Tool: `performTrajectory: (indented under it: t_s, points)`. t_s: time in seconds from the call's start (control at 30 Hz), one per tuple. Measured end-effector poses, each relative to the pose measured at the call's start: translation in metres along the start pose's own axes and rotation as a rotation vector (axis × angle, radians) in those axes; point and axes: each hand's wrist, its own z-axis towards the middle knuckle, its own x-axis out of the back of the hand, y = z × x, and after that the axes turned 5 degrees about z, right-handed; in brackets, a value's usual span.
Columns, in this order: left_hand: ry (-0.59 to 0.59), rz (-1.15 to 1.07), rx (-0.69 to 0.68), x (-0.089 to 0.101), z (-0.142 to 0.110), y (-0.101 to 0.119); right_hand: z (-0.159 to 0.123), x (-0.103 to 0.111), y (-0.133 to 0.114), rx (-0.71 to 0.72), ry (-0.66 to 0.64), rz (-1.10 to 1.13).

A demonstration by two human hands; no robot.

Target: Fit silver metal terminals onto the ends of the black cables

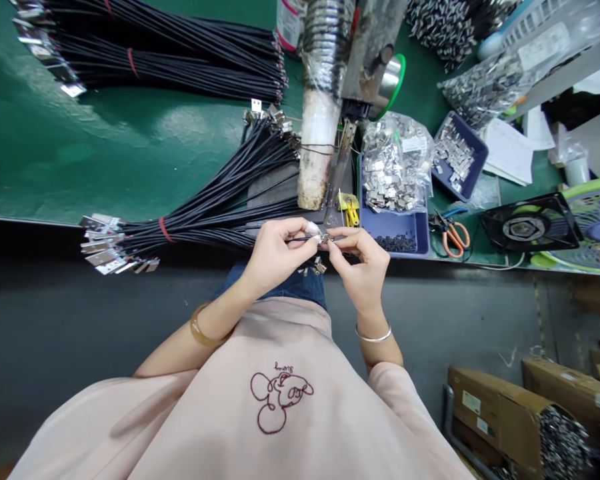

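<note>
My left hand [279,255] is closed in a pinch around the end of a black cable, just in front of the table edge. White wrapping covers one of its fingertips. Opposite it, my right hand [361,261] pinches a small metal connector against that cable end; the fingers hide most of it. Beside my left hand lies a bundle of black cables [205,223], tied by a red band [165,229], with metal USB plugs [111,247] at its left end. More loose connectors [319,268] hang just below my fingers.
A stained white tube [314,147] and a metal arm [341,163] come down close above my hands. To the right are a blue tray [421,235], bagged connectors [393,167], orange-handled pliers [455,239] and a black fan [530,225]. More cables [180,60] lie at the back left.
</note>
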Motion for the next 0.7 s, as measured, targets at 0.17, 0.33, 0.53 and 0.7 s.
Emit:
performTrajectory:
  t_s: [0.17,0.33,0.53,0.7]
  points:
    - [0.031,0.029,-0.006,-0.002,0.000,0.003,0.006,0.000,-0.001,0.131,0.007,-0.089]
    - [0.075,0.060,-0.041,-0.003,0.005,0.004,0.013,-0.001,0.001,0.188,0.011,-0.139]
    - [0.079,0.046,-0.058,-0.003,0.007,0.003,0.011,0.000,0.001,0.221,0.006,-0.160]
    - [0.047,0.085,-0.041,-0.005,0.005,0.002,0.006,0.001,0.002,0.253,-0.017,-0.200]
